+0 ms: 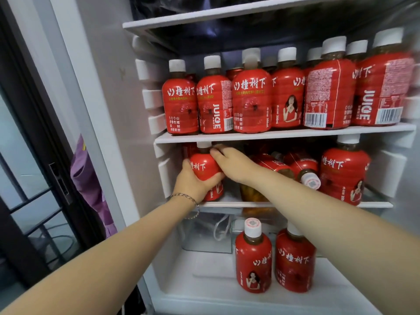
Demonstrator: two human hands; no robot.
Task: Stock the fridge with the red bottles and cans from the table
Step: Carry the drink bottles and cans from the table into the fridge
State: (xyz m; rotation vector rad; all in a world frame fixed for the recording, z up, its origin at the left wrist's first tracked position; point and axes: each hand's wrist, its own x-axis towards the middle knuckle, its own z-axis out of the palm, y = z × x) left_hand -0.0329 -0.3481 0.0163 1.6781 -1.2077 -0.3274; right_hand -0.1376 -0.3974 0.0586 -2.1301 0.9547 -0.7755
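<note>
Your left hand [193, 181] is clenched around the body of a red juice bottle [203, 166], which stands upright at the left end of the middle shelf [229, 204] of the fridge. Your right hand [233, 163] reaches in beside it, fingers bent against the bottle's neck; whether they actually grasp it is unclear from here. Below, two more bottles [253, 260] stand on the fridge floor [204, 280].
</note>
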